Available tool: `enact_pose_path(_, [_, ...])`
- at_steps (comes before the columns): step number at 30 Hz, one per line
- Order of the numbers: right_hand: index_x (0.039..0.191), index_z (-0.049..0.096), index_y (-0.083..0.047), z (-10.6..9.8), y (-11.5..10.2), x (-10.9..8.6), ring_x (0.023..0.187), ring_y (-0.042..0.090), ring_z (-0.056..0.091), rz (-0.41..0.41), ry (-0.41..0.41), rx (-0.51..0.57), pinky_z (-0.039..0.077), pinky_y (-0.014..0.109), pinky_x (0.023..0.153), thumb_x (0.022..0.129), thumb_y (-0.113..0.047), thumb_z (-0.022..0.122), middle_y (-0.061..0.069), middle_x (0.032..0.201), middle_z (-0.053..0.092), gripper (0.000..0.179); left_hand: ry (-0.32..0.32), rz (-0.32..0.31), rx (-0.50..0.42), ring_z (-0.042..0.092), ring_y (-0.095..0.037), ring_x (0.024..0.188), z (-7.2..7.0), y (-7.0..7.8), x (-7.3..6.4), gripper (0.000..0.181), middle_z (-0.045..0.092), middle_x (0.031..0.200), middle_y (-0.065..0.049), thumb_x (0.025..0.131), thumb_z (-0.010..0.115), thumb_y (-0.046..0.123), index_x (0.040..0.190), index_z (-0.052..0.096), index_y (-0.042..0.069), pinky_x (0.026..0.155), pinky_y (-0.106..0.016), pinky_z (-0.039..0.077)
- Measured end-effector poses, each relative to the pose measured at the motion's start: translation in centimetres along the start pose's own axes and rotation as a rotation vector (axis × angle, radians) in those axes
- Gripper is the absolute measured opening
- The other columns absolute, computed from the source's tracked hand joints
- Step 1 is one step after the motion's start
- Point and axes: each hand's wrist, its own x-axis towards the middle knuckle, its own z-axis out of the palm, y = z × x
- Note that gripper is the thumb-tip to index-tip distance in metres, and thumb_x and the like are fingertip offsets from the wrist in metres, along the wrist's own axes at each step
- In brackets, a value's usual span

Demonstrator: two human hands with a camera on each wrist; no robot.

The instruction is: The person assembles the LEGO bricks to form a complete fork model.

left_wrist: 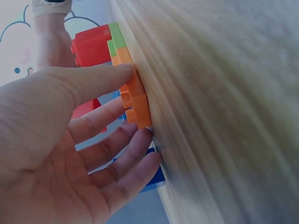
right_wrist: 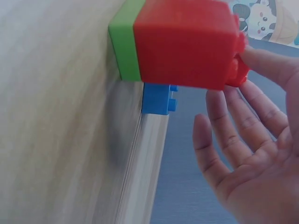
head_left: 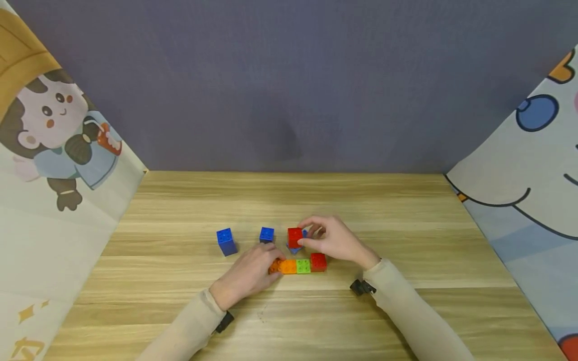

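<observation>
A row of joined toy bricks lies on the table: an orange brick (head_left: 288,266), a green brick (head_left: 303,266) and a taller red block (head_left: 318,262) at the right end. My left hand (head_left: 253,268) grips the orange end, thumb on the near side (left_wrist: 124,70) and fingers at the far side. Beyond the row, my right hand (head_left: 331,238) pinches another red brick (head_left: 295,236) between thumb and fingers. That brick overlaps a light blue brick (head_left: 294,249) in the head view; the right wrist view shows the blue brick (right_wrist: 156,99) low on the table, with the red block hiding much of the held one.
A dark blue brick (head_left: 266,234) stands just past my left fingers, and a taller blue block (head_left: 227,242) stands farther left. A grey-blue wall (head_left: 289,100) rises at the table's back edge. Printed panels flank both sides of the wooden table (head_left: 384,200).
</observation>
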Motion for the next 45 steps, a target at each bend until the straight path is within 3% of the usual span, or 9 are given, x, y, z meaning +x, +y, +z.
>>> enact_pose_path(8, [0.125, 0.074, -0.018, 0.4, -0.5, -1.3, 0.084, 0.013, 0.070, 0.012, -0.016, -0.018, 0.061, 0.027, 0.077, 0.096, -0.026, 0.081, -0.002, 0.099, 0.077, 0.031, 0.002, -0.004, -0.004, 0.069, -0.026, 0.105, 0.0, 0.1, 0.0, 0.028, 0.075, 0.118, -0.008, 0.092, 0.085, 0.018, 0.116, 0.078, 0.007, 0.091, -0.043, 0.062])
enact_pose_path(14, [0.123, 0.074, -0.020, 1.0, -0.8, -2.2, 0.084, 0.012, 0.071, 0.010, 0.004, -0.024, 0.062, 0.027, 0.076, 0.095, -0.023, 0.082, -0.004, 0.100, 0.077, 0.030, 0.006, 0.006, -0.002, 0.069, -0.025, 0.103, 0.0, 0.0, 0.0, 0.028, 0.075, 0.116, -0.007, 0.091, 0.085, 0.018, 0.116, 0.078, 0.007, 0.089, -0.041, 0.062])
enact_pose_path(21, [0.122, 0.075, -0.019, 1.9, -1.3, -3.1, 0.102, 0.023, 0.073, -0.021, 0.036, -0.097, 0.064, 0.036, 0.082, 0.093, -0.021, 0.083, -0.002, 0.115, 0.079, 0.030, 0.014, 0.015, 0.007, 0.069, -0.024, 0.102, 0.1, 0.0, -0.1, 0.027, 0.075, 0.114, -0.007, 0.091, 0.085, 0.018, 0.115, 0.078, 0.008, 0.088, -0.041, 0.062])
enact_pose_path(29, [0.118, 0.076, -0.012, 2.7, -0.8, -3.6, 0.105, 0.023, 0.076, -0.087, 0.055, -0.129, 0.064, 0.045, 0.094, 0.091, -0.016, 0.084, 0.001, 0.116, 0.080, 0.028, 0.002, 0.010, -0.003, 0.070, -0.025, 0.104, 0.1, 0.1, 0.0, 0.028, 0.075, 0.117, -0.007, 0.091, 0.085, 0.018, 0.116, 0.078, 0.007, 0.090, -0.042, 0.062])
enact_pose_path(38, [0.115, 0.077, -0.015, 2.9, -0.5, -3.8, 0.094, 0.011, 0.072, -0.096, 0.032, -0.169, 0.061, 0.027, 0.085, 0.089, -0.019, 0.087, -0.003, 0.109, 0.080, 0.028, 0.009, 0.011, -0.002, 0.070, -0.025, 0.102, 0.0, 0.1, 0.0, 0.028, 0.075, 0.116, -0.007, 0.091, 0.085, 0.018, 0.116, 0.078, 0.008, 0.088, -0.041, 0.062])
enact_pose_path(45, [0.114, 0.076, -0.015, 2.9, -0.5, -3.8, 0.087, 0.006, 0.065, -0.088, 0.030, -0.176, 0.057, 0.023, 0.077, 0.089, -0.019, 0.087, -0.006, 0.101, 0.077, 0.028, 0.014, 0.008, -0.002, 0.070, -0.025, 0.103, 0.0, 0.0, 0.0, 0.027, 0.075, 0.116, -0.007, 0.092, 0.085, 0.019, 0.115, 0.078, 0.007, 0.088, -0.042, 0.062])
